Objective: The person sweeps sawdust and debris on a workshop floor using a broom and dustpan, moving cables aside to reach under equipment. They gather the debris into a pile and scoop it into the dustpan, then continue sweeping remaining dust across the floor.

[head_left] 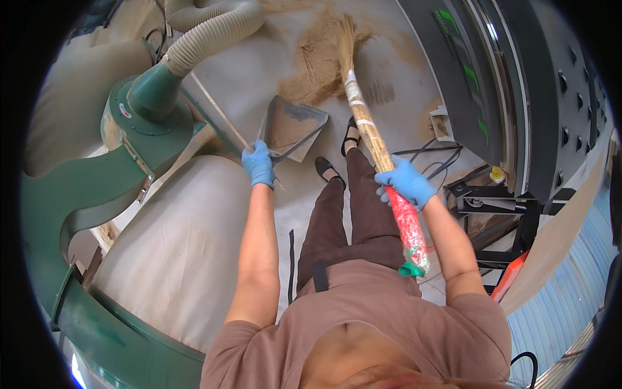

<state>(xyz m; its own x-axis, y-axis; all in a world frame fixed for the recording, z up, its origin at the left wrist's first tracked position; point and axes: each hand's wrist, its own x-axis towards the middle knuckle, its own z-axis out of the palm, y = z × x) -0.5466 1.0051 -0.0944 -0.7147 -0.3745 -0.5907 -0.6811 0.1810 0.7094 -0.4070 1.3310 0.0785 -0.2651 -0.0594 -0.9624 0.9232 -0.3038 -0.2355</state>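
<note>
My right hand (407, 184), in a blue glove, is closed round the handle of a long straw broom (370, 139). The broom's bristles (346, 44) reach a brown dust pile (317, 61) on the floor; red wrapping and a green tip cover its near end. My left hand (258, 165), also gloved in blue, grips a thin wooden stick (220, 110) that slants up to the left. Just beyond that hand a grey metal dustpan (293, 127) rests with brown dust in it. Its dark handle strip runs to my left hand; whether the fingers hold it too is unclear.
At left stands a green dust-collector machine (155, 107) with a ribbed hose (210, 39) and a large pale bag (188, 253). A dark machine cabinet (466, 71) lines the right, with black cables (431, 149) on the floor beside it. My feet stand near the dustpan.
</note>
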